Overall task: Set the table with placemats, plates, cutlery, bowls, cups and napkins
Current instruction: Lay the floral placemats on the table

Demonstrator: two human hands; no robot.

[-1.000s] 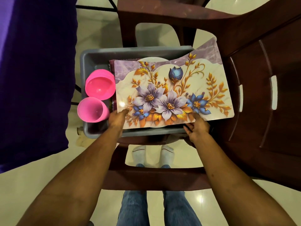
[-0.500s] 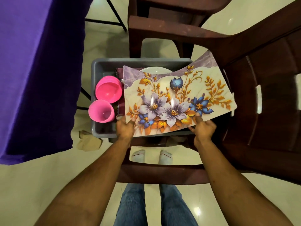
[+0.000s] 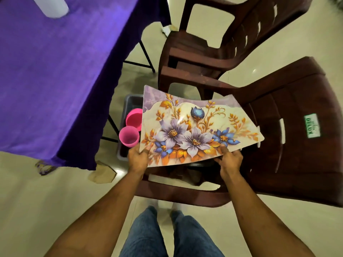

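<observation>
Bare forearms (image 3: 104, 210), blue jeans (image 3: 146, 236)

A brown plastic chair (image 3: 278, 145) carries a grey bin (image 3: 130, 102) (two pink cups (image 3: 130, 138) inside), beside the purple-clothed table (image 3: 55, 71).

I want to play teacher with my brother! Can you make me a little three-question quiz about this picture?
1. True or false: both hands hold the flowery placemat.
2. What colour are the two cups in the grey tub?
3. The table's cloth is: A green, B purple, C white.

Key
1. True: the left hand and the right hand grip its near edge.
2. Pink.
3. B.
</observation>
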